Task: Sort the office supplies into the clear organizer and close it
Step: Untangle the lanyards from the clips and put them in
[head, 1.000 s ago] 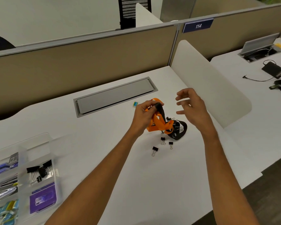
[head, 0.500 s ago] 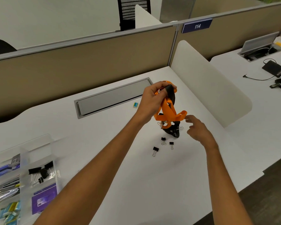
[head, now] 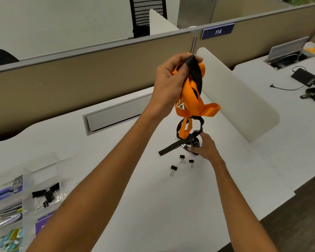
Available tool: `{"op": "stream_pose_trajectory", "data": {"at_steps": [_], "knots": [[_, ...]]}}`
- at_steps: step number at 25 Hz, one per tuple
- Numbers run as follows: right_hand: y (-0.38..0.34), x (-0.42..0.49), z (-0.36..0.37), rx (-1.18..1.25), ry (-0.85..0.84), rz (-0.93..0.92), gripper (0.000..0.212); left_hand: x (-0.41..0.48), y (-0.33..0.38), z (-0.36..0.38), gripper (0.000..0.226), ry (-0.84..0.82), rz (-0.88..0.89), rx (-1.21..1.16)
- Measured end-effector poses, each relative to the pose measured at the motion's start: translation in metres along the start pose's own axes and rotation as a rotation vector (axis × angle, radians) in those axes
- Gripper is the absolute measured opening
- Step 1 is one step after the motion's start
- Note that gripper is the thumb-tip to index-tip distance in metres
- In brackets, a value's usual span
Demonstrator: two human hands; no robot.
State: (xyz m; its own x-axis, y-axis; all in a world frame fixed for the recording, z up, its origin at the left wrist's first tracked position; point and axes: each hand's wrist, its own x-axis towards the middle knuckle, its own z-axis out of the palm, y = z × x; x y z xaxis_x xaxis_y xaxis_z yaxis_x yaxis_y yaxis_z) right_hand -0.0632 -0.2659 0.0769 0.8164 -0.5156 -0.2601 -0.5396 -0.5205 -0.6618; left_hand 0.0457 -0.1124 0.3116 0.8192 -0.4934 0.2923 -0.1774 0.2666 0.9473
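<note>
My left hand [head: 168, 82] grips a tangled bundle of orange and black lanyards [head: 193, 99] and holds it high above the desk. The bundle's lower end hangs down to the desk, where my right hand [head: 204, 147] pinches the black strap and metal clips. Three small black binder clips [head: 182, 158] lie loose on the white desk just in front of that hand. The clear organizer [head: 24, 200] sits open at the lower left, with binder clips, pens, a purple pad and other supplies in its compartments.
A grey cable hatch [head: 116, 115] is set into the desk behind the hands. A white curved divider [head: 240, 99] stands to the right, with a neighbouring desk carrying cables and a charger [head: 304, 77] beyond it. Beige partition walls run along the back.
My left hand has lifted the lanyard bundle off the desk and up high. My right hand dropped from mid-air to the bundle's lower end and took hold of it.
</note>
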Motion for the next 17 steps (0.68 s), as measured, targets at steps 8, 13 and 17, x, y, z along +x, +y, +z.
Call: {"op": "stream_pose_trajectory", "data": {"at_steps": [8, 13, 17], "knots": [[0.006, 0.041, 0.03, -0.425, 0.086, -0.042, 0.031, 0.005, 0.013, -0.031, 0.018, 0.108, 0.009, -0.071], [0.015, 0.057, 0.014, -0.351, -0.034, 0.009, 0.009, -0.005, 0.002, -0.057, 0.018, 0.186, -0.033, -0.033], [0.024, 0.061, 0.005, -0.238, -0.073, 0.012, 0.008, -0.018, -0.011, -0.074, 0.019, 0.248, -0.1, -0.02]]}}
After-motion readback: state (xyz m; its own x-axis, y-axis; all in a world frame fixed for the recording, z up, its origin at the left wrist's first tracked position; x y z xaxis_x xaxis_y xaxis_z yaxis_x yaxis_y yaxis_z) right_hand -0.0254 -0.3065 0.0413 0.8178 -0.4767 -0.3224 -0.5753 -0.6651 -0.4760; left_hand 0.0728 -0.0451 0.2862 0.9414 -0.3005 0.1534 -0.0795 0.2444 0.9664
